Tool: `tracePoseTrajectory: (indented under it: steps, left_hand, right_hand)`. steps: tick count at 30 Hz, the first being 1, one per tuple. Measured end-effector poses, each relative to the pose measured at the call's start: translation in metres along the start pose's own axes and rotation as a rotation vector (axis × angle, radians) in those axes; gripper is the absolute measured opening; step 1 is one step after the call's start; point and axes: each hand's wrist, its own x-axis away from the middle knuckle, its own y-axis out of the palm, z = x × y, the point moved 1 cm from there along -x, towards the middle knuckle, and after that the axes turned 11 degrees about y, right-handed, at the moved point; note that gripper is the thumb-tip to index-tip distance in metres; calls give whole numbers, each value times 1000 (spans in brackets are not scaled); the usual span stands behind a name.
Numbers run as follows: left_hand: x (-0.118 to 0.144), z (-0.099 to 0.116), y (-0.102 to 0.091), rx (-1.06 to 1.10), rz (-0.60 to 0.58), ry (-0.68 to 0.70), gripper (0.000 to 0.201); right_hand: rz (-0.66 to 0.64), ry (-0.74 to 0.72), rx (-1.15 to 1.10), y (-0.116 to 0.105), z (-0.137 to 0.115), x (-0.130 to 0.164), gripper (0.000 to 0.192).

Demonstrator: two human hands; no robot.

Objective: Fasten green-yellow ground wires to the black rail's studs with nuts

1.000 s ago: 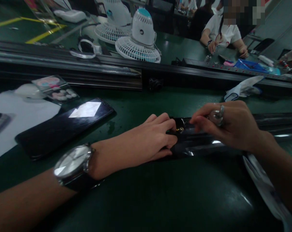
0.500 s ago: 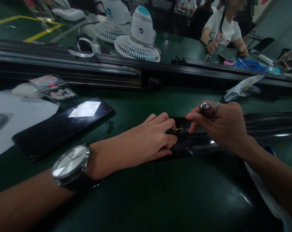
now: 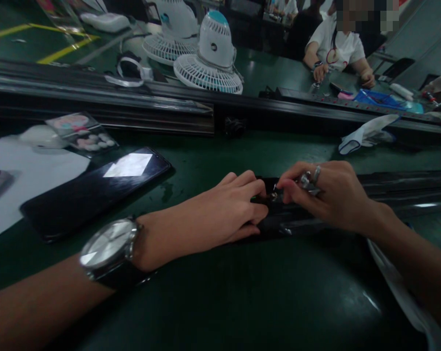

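My left hand (image 3: pixel 238 207), with a watch (image 3: pixel 108 246) on its wrist, rests on a long black strip (image 3: pixel 289 222). Its fingers are bent and pinched around a small part (image 3: pixel 273 196) with a shiny metal end; most of that part is hidden. Close on the right, my right hand (image 3: pixel 326 195), wearing a ring, is closed on a small silvery metal tool (image 3: pixel 306 179) whose exact kind I cannot make out. The right thumb and forefinger are right beside the small part.
A phone (image 3: pixel 96 195) lies left of my hands, near white paper (image 3: pixel 33 170) and a clear packet (image 3: pixel 85 134). Black rails (image 3: pixel 132 114) run across the back. White fans (image 3: pixel 209 73), a glove (image 3: pixel 366 134) and a seated person (image 3: pixel 335 51) are beyond.
My right hand has moved slightly left and turned, bringing its fingertips and the metal tool lower and closer to the small part. My left hand has stayed in place.
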Motion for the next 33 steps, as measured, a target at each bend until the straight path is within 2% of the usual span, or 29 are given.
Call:
tracePoseTrajectory:
  steps: [2, 4, 8, 12, 16, 20, 25, 30, 33]
  left_hand:
    - [0, 0, 0, 2, -1, -4, 7]
    - [0, 0, 0, 2, 9, -2, 7]
    - [1, 1, 0, 12, 36, 2, 6]
    - [2, 0, 0, 18, 31, -4, 5]
    - [3, 0, 1, 12, 59, 2, 6]
    - [3, 1, -1, -18, 25, -6, 7]
    - [3, 0, -1, -32, -11, 1, 4]
    - [4, -2, 1, -31, -7, 20, 6]
    - [4, -3, 2, -32, -9, 17, 7]
  right_hand:
    - [-53, -72, 12, -6, 1, 0, 19]
    - [-44, -75, 11, -12, 3, 0, 22]
    - [68, 85, -20, -19, 9, -1, 28]
    - [0, 217, -42, -12, 15, -3, 34]
    - [-37, 231, -67, -3, 19, -3, 34]
    - [-41, 250, -109, 1, 24, -4, 27]
    - [-94, 226, -32, 5, 36, -4, 29]
    - [32, 248, -11, 3, 32, -3, 42]
    - [60, 247, -13, 2, 22, -3, 41]
